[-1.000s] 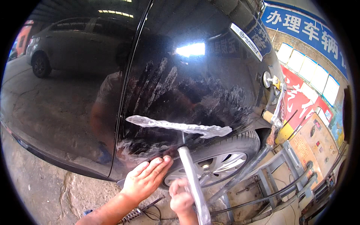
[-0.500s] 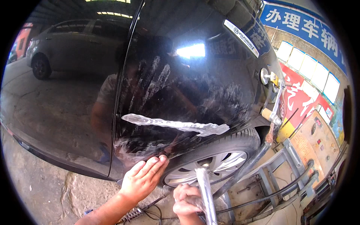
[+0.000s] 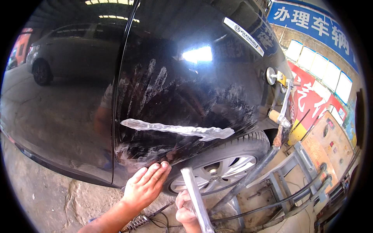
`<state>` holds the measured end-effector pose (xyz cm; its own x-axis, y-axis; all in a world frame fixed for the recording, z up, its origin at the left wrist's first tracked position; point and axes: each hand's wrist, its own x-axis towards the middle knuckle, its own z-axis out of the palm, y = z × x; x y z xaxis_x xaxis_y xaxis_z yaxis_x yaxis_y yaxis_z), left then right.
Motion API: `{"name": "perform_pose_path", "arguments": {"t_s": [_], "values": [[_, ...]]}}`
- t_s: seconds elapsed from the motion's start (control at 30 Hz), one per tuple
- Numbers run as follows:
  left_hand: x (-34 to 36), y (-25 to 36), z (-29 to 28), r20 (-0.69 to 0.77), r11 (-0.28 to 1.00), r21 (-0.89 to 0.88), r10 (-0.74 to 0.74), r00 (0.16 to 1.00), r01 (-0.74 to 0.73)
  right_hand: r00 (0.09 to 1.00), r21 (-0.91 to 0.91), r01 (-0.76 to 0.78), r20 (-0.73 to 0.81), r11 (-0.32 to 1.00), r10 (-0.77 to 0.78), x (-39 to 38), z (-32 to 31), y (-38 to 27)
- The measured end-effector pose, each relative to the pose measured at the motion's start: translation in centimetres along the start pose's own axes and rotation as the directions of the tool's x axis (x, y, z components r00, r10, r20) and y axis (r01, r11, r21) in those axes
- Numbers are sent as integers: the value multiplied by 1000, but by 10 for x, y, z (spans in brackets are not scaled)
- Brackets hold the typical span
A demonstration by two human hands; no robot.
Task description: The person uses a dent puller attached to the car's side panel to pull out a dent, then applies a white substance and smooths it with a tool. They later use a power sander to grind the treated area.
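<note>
Head; tool in right hand

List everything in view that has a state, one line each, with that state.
Left hand: flat, fingers together, laid against the panel's lower edge
Right hand: fingers curled, holding the metal bar
Metal bar: raised, tilted
Car door: shut
Body panel: smudged
Strip on panel: pale, rough-edged
Wheel: mounted

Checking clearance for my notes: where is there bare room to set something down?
Concrete floor left of the left hand, below the black car door, looks bare. Crowded: right of that forearm, a coiled metal part; right of the right hand, hoses and a gray metal frame.
</note>
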<state>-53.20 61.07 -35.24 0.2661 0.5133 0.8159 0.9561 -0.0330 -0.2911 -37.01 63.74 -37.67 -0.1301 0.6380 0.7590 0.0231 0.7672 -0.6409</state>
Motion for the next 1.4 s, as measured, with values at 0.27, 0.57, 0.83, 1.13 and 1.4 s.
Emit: {"name": "perform_pose_path", "arguments": {"t_s": [0.27, 0.57, 0.83, 1.13, 1.4], "values": [[-2, 2, 2, 7, 1000, 6, 3, 1000, -3, 996, -5, 81, -30, 997, -81, -1, 1, 10], [-2, 3, 5, -3, 1000, 26, 1, 1000, -1, 994, -14, 83, -63, 996, -84, 3, -1, 3], [-4, 3, 5, 5, 1000, 12, 5, 1000, -5, 991, 187, 54, -131, 981, -29, 10, 3, -9], [-4, 4, 5, 8, 1000, 21, 3, 1000, -3, 986, 245, 80, -159, 966, -41, 10, 2, 1], [-5, 5, 7, -1, 999, 12, -31, 1000, 31, 988, 342, -16, -139, 939, 68, 10, 2, -4]]}}
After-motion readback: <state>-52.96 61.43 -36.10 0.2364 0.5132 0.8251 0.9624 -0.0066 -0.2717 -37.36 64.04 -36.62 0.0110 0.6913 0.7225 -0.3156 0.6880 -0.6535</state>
